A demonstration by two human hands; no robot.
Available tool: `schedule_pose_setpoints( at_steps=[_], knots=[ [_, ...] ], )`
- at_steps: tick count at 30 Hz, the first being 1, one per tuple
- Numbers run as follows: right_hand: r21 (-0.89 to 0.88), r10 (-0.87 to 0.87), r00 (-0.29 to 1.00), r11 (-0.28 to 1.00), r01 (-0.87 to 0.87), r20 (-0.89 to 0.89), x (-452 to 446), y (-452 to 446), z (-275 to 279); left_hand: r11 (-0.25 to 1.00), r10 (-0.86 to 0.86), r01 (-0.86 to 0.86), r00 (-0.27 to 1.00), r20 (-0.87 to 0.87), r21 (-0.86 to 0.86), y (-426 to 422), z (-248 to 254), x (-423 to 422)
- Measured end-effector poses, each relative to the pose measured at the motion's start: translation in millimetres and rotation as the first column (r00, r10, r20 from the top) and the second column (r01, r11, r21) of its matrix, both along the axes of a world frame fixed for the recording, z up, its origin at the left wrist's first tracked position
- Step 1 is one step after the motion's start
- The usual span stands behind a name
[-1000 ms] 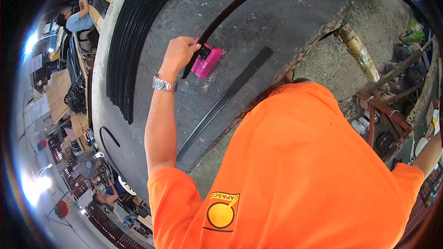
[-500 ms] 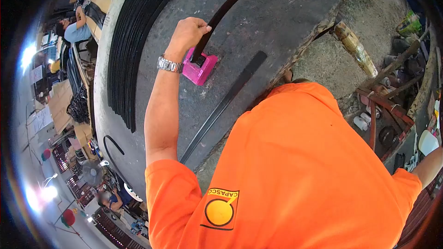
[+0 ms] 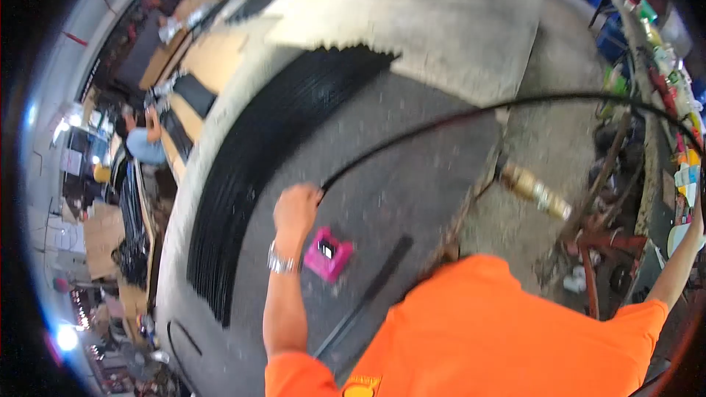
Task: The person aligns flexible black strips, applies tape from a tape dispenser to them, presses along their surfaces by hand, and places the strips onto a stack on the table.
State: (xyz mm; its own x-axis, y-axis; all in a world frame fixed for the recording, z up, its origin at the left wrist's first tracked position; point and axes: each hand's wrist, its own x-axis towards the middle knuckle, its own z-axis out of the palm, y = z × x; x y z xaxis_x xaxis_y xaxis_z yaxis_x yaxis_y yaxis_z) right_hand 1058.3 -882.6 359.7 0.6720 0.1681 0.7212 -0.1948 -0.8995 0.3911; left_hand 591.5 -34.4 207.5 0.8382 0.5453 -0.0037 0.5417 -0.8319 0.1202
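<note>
My left hand [image 3: 296, 209], with a metal watch at the wrist, is closed on the near end of a long black strip [image 3: 471, 111]. The strip arcs across to the right edge of the view. Just below that hand, a pink block [image 3: 328, 253] with a dark slot lies on the dark tabletop [image 3: 412, 169], apart from the strip. My right arm reaches to the right edge, where its hand is cut off and its fingers are hidden. A short dark strip [image 3: 382, 275] lies nearer my body.
Many black strips [image 3: 257, 154] lie side by side left of my left hand. A curved black piece [image 3: 184, 338] lies lower left. A wrapped roll [image 3: 535, 191] and a red metal frame [image 3: 588, 279] are right of the table. Another person [image 3: 145, 139] works at the upper left.
The view has tilted up, showing more of the far table. My left hand has lifted the strip's end out of the pink block and away from it.
</note>
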Motion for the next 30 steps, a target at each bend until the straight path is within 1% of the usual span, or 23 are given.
schedule_pose_setpoints(
  at_steps=[1,2,4,6,7,8,10,11,12,13,14,15,16,18,19,20,21,23,25,26,27,28,30],
  knots=[
    [-0.015,-0.016,1.0,1.0,0.016,0.002,3.1,-3.6,-10.2,0.996,0.077,-0.077,0.997,-0.01,0.046,7.1,4.0,-14.8],
    [-0.019,-0.019,1.0,1.0,0.018,-0.012,17.4,-7.1,-22.8,0.995,0.055,-0.068,0.983,0.176,0.072,15.7,3.1,-35.7],
    [-0.016,-0.007,0.999,1.0,0.007,-0.035,34.1,4.8,-46.2,0.957,-0.036,-0.061,0.945,0.324,0.285,16.0,29.7,-62.8],
    [0.011,0.027,0.998,1.0,-0.027,-0.061,38.4,37.3,-71.5,0.918,0.026,-0.186,0.909,0.415,0.35,24.5,38.0,-99.6],
    [0.041,0.066,0.996,0.997,-0.063,-0.061,40.9,57.6,-83.3,0.909,0.138,-0.285,0.894,0.426,0.304,24.2,41.2,-119.5],
    [0.089,0.043,0.994,0.995,-0.034,-0.101,30.4,100.7,-87.2,0.889,0.249,-0.381,0.868,0.429,0.255,24.8,41.3,-141.2],
    [0.242,0.248,0.966,0.944,-0.225,-0.07,39.8,153.4,-109.5,0.862,0.305,-0.471,0.775,0.553,0.185,37.2,27.4,-195.9],
    [0.445,0.272,0.956,0.874,-0.197,-0.112,43.0,187.1,-118.7,0.836,0.381,-0.537,0.717,0.584,0.113,38.9,26.1,-220.6],
    [0.495,0.299,0.937,0.851,-0.175,-0.182,40.2,224.9,-116.2,0.802,0.455,-0.596,0.652,0.607,0.039,40.3,24.9,-245.7],
    [0.575,0.313,0.925,0.806,-0.14,-0.213,40.5,264.3,-115.8,0.745,0.487,-0.661,0.631,0.604,0.09,45.8,19.5,-274.5],
    [0.639,0.447,0.881,0.725,-0.255,-0.155,53.0,291.4,-125.7,0.709,0.604,-0.7,0.535,0.591,-0.092,39.2,29.7,-290.1],
    [0.642,0.597,0.8,0.635,-0.43,-0.055,51.1,327.6,-123.2,0.63,0.718,-0.66,0.296,0.63,-0.408,41.6,26.0,-311.8],
    [0.703,0.667,0.745,0.539,-0.464,-0.02,52.8,365.8,-122.8,0.518,0.813,-0.518,0.05,0.581,-0.681,45.2,22.0,-336.2],
    [0.825,0.78,0.623,0.314,-0.469,0.058,51.7,442.2,-122.1,0.499,0.81,-0.313,-0.163,0.563,-0.808,40.7,25.8,-373.9],
    [0.86,0.81,0.586,0.274,-0.431,0.035,51.6,481.5,-122.7,0.493,0.805,-0.199,-0.267,0.531,-0.847,37.5,26.4,-393.4],
    [0.9,0.895,0.418,0.046,-0.433,0.155,56.9,516.9,-132.7,0.505,0.781,-0.196,-0.311,0.542,-0.84,37.2,20.5,-415.9],
    [0.913,0.889,0.429,0.03,-0.406,0.161,55.7,555.6,-142.2,0.519,0.753,-0.195,-0.356,0.553,-0.832,38.2,9.7,-440.1],
    [0.92,0.922,0.351,-0.017,-0.391,0.166,48.7,629.6,-162.9,0.557,0.695,-0.19,-0.428,0.578,-0.809,36.2,-14.8,-483.5],
    [0.975,0.952,0.23,-0.17,-0.146,0.2,26.3,688.2,-182.0,0.519,0.705,-0.109,-0.506,0.496,-0.848,26.5,-44.1,-517.9],
    [0.977,0.963,0.168,-0.202,-0.073,0.212,32.6,715.5,-210.7,0.497,0.711,-0.066,-0.541,0.45,-0.865,21.8,-59.5,-529.7],
    [0.964,0.958,0.213,-0.225,0.141,0.192,-5.5,724.2,-198.2,0.49,0.721,-0.006,-0.558,0.41,-0.872,14.1,-78.9,-539.7],
    [0.93,0.945,0.227,-0.285,0.233,0.233,-18.3,728.2,-204.6,0.477,0.731,0.048,-0.576,0.365,-0.878,1.6,-99.6,-545.4],
    [0.827,0.928,0.257,-0.361,0.432,0.27,-52.7,736.3,-238.6,0.485,0.689,0.076,-0.646,0.327,-0.871,-30.2,-139.9,-538.4]
  ],
)
